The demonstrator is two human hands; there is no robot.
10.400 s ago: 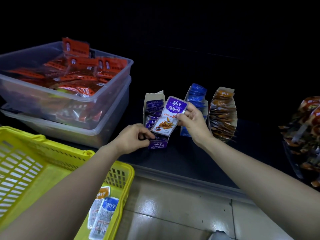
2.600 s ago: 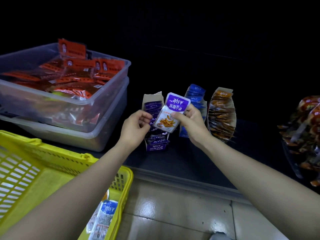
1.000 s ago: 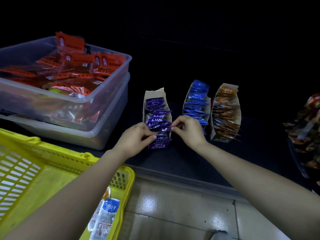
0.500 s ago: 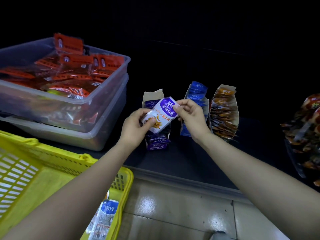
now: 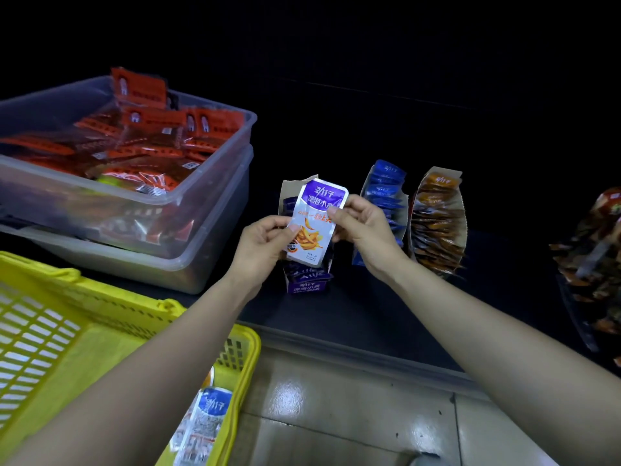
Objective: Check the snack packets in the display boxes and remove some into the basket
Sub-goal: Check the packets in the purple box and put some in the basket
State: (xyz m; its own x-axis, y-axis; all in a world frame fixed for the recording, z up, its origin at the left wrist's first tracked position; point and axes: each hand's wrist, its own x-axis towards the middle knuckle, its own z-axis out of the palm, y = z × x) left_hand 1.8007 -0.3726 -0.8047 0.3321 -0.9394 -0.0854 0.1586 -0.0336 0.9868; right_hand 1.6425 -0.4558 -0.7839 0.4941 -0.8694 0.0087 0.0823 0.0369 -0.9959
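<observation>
as left hand (image 5: 260,245) and right hand (image 5: 366,230) pinch it, purple packet (image 5: 314,227) now upright

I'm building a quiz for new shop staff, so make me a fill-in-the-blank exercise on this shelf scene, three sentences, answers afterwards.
1. The left hand and right hand together hold up a white foil snack packet with a ____ top.
2. The plastic mesh basket at lower left is ____.
3. Between the purple cardboard display box and the orange-brown cardboard display box stands a third box holding ____ packets.
Missing words: purple; yellow; blue.
</observation>
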